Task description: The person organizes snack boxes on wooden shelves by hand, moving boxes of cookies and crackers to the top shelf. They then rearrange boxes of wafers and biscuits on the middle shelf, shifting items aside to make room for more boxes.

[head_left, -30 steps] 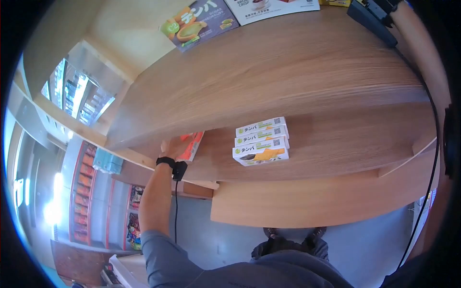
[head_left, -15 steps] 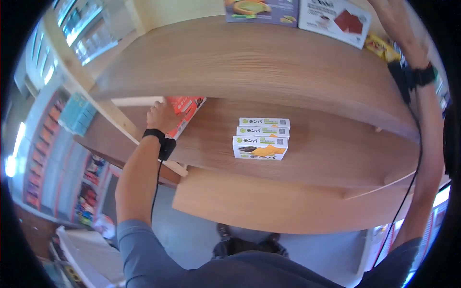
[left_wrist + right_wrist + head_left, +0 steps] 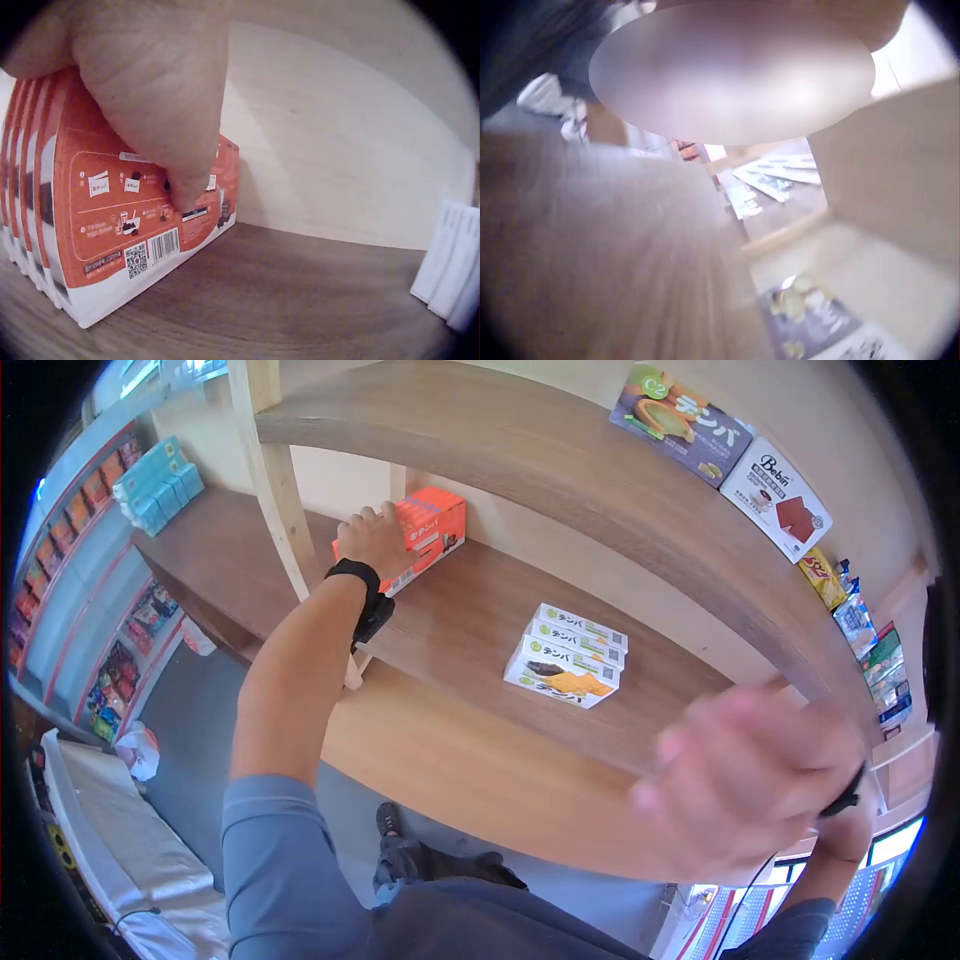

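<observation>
A row of red boxes (image 3: 436,525) stands on the lower shelf beside a wooden post. My left hand (image 3: 374,545) lies over its near end and grips it; in the left wrist view the thumb of that hand (image 3: 161,90) presses the printed side of the outermost red box (image 3: 112,217). Several slim white boxes (image 3: 565,665) stand to the right on the same shelf, touched by neither hand. In front of the shelf's right part, my right hand (image 3: 750,775) is raised near the head camera, blurred, its fingers loosely bent and nothing visible in them.
On the upper shelf (image 3: 520,450) stand a purple box (image 3: 680,425), a white box with a brown picture (image 3: 777,500) and a yellow packet (image 3: 822,578), with more packets farther right. A wooden post (image 3: 280,510) rises at the left, with blue packs (image 3: 160,490) beyond it.
The head view has swung, showing more of the red boxes. My right hand has come down from the upper shelf's right end to near the head camera. The left hand remains at the red boxes.
</observation>
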Available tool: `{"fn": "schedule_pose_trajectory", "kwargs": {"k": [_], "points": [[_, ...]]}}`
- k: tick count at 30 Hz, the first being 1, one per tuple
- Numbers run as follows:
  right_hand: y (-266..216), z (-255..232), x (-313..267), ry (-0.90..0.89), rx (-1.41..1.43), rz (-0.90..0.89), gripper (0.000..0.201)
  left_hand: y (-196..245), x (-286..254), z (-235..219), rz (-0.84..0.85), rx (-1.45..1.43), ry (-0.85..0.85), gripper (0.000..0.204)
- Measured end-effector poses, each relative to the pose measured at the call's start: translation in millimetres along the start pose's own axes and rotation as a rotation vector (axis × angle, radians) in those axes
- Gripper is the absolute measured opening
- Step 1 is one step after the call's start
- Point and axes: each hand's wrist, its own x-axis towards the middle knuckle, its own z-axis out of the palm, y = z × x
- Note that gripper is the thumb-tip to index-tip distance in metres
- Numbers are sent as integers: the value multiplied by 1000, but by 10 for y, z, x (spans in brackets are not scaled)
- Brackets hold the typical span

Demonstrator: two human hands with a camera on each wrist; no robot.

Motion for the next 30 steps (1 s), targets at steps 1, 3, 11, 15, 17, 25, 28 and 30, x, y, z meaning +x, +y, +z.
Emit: {"fn": "schedule_pose_trajectory", "kwargs": {"k": [1, 3, 11, 15, 17, 25, 28, 30], "points": [[-138, 118, 164, 17, 144, 144, 31, -2, 3, 2, 2, 5, 5, 85], [-402, 372, 276, 34, 287, 286, 35, -19, 13, -15, 2, 10, 12, 86], [-628, 1699, -74, -267, 560, 1025, 87, -24, 15, 5, 3, 17, -5, 90], [-807, 2360, -233, -402, 682, 1280, 103, -2, -9, -34, -11, 2, 3, 90], [-814, 2435, -174, -365, 702, 1328, 109, -47, 9, 19, 9, -17, 95, 82], [-785, 1756, 269, -364, 749, 1027, 90, -55, 19, 92, 6, -18, 94, 84], [-768, 1405, 490, -185, 530, 764, 78, -54, -15, 28, -5, -30, 75, 83], [-602, 1002, 654, -98, 503, 709, 73, -49, -19, 1, 2, -39, 71, 83]]}}
